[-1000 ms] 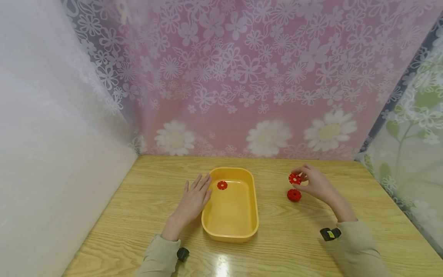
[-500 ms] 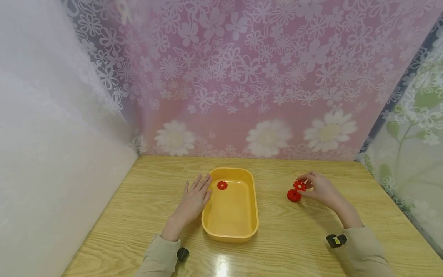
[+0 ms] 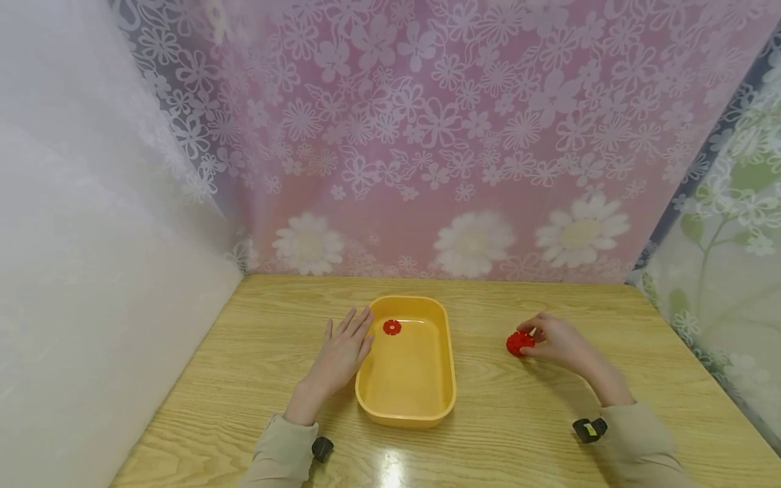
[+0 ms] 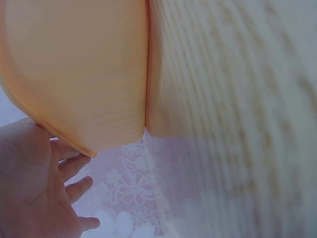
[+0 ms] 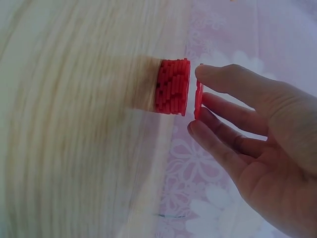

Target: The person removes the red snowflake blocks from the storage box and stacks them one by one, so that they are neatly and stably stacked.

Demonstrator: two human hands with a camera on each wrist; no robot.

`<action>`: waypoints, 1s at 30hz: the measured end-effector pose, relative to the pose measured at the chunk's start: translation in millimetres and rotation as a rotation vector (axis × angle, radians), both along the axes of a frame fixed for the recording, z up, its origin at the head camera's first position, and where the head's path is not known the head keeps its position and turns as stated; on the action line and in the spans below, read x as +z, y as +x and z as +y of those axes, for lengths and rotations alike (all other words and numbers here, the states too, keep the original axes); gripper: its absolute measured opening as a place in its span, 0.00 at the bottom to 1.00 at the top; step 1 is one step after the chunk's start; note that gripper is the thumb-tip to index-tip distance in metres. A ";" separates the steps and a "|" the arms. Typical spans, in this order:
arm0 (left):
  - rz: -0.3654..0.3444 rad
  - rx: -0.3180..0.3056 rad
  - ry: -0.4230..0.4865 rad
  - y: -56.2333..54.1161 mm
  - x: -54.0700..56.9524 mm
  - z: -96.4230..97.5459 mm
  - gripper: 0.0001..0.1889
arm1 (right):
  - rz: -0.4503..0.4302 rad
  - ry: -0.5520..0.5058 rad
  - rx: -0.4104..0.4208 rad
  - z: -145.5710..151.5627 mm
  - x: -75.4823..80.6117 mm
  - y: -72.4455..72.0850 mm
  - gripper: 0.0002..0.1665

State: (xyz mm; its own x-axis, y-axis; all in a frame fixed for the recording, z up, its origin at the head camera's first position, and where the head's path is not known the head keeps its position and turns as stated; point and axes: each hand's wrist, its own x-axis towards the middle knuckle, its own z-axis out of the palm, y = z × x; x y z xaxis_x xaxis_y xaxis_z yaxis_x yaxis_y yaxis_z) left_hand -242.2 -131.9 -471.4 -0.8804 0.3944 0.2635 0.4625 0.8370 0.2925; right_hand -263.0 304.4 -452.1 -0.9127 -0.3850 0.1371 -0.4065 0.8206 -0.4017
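My right hand (image 3: 558, 343) pinches a red notched disc (image 5: 198, 99) by its edge, between thumb and fingers. Just under that disc stands a stack of red notched discs (image 5: 172, 87) on the table; the right wrist view shows a narrow gap between disc and stack. My left hand (image 3: 338, 352) rests with straight fingers on the left rim of the yellow tray (image 3: 405, 417). In the left wrist view the fingers (image 4: 79, 189) lie spread along the tray's edge. One flat red notched disc (image 3: 392, 327) lies inside the tray, near its far left corner.
The wooden table (image 3: 482, 434) carries the tray in the middle and the stack to its right. A pink flowered curtain (image 3: 390, 169) hangs along the far edge, a white wall (image 3: 110, 237) stands at the left, and a leaf-patterned curtain (image 3: 726, 271) hangs at the right.
The right hand has lowered its disc from above and behind the stack, first swinging right, then down close over the stack. The left hand and the tray have stayed in place.
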 end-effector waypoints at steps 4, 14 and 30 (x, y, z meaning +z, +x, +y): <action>0.002 -0.003 0.006 -0.2 -0.5 -0.1 0.28 | 0.010 0.011 0.013 -1.3 -2.1 0.4 0.22; 0.000 0.001 0.002 -0.9 -1.3 -0.6 0.28 | 0.029 0.031 0.011 -1.2 -6.7 -2.0 0.21; 0.004 -0.006 0.005 -1.5 -2.0 -1.0 0.28 | 0.086 -0.118 -0.046 -0.9 2.6 2.6 0.15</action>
State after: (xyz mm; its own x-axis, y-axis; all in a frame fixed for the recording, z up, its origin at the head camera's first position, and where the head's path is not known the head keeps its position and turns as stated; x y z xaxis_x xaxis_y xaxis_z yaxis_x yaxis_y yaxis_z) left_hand -243.6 -132.9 -473.4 -0.8771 0.3980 0.2689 0.4684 0.8328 0.2951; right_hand -260.4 303.5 -449.5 -0.9120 -0.3193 0.2574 -0.4064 0.7883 -0.4620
